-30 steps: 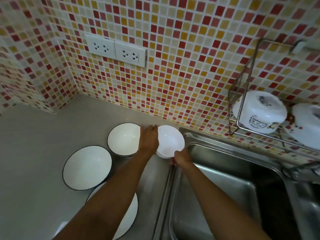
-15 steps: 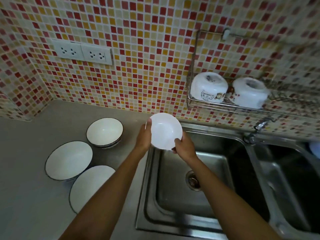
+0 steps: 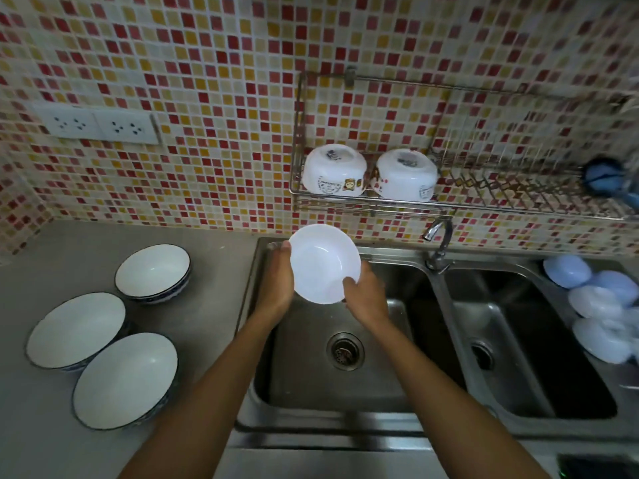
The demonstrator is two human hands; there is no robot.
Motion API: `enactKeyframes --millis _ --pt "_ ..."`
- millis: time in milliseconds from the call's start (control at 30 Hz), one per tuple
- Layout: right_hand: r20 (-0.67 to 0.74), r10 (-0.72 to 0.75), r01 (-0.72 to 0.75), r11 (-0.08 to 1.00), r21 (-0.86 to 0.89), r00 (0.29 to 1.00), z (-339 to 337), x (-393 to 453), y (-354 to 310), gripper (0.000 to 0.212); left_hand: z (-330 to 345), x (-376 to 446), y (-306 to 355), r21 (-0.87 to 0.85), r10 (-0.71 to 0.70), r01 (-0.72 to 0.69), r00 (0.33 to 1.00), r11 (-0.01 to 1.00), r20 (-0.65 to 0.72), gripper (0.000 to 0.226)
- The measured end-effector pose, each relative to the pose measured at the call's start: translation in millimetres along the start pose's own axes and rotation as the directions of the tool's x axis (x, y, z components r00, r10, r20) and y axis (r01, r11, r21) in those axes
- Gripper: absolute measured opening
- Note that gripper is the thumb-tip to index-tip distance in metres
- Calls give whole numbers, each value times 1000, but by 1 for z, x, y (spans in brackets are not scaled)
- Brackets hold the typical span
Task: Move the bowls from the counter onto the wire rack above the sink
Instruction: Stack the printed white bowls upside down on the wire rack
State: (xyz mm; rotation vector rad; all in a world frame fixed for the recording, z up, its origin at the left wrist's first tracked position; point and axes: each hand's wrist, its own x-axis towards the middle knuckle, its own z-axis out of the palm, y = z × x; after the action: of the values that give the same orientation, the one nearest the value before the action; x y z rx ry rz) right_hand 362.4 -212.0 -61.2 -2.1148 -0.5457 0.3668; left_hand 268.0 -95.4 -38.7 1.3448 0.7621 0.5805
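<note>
A small white bowl (image 3: 320,261) is held tilted above the left sink basin, its inside facing me. My left hand (image 3: 276,281) grips its left rim and my right hand (image 3: 364,293) grips its lower right rim. Directly above hangs the wire rack (image 3: 484,203) on the tiled wall, with two white bowls upside down at its left end: one with a cartoon print (image 3: 334,174) and one beside it (image 3: 405,174). Three white bowls with dark rims sit on the grey counter at left: a far one (image 3: 152,273), a left one (image 3: 76,330) and a near one (image 3: 126,380).
A double steel sink (image 3: 439,305) fills the middle, with a tap (image 3: 437,236) between the basins. Pale blue bowls (image 3: 598,305) are piled at the right edge. A blue object (image 3: 605,181) hangs at the rack's right end. Two wall sockets (image 3: 100,124) are at upper left.
Both hands lifted the small white bowl off the counter and carried it right, over the left basin, tilting it toward me. The view swung right, showing the whole rack.
</note>
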Motion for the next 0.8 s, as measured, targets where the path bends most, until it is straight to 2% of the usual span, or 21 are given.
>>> enactKeyframes --millis 133,233,367,467,567,667,733,800 --pt "-19 -43 43 999 -4 999 -37 0 2 50 27 -9 1 -63 3 -2 1000 998 23 38" --pt "-52 -117 118 993 13 992 -65 4 -1 47 45 -11 11 -128 51 -49 999 991 13 44" --pt "-105 -243 249 967 55 964 -99 14 -11 38 68 -8 34 -126 159 -157 987 980 13 51" --pt "-197 -304 331 935 124 932 -129 26 -23 27 86 -1 58 -158 199 -193 980 968 20 45" --pt "-321 -279 356 910 213 905 -161 44 -26 33 99 7 82 -167 254 -251 967 953 -3 47" --pt "-402 -350 409 910 68 846 -176 64 -21 31 104 12 103 -151 286 -287 958 946 -28 50" --pt "-397 -436 427 897 -116 808 -187 84 -16 29 114 19 118 -31 347 -349 937 937 -52 53" --pt "-346 -488 406 869 -284 802 -194 104 -10 37 126 28 133 97 425 -419 904 903 -50 64"
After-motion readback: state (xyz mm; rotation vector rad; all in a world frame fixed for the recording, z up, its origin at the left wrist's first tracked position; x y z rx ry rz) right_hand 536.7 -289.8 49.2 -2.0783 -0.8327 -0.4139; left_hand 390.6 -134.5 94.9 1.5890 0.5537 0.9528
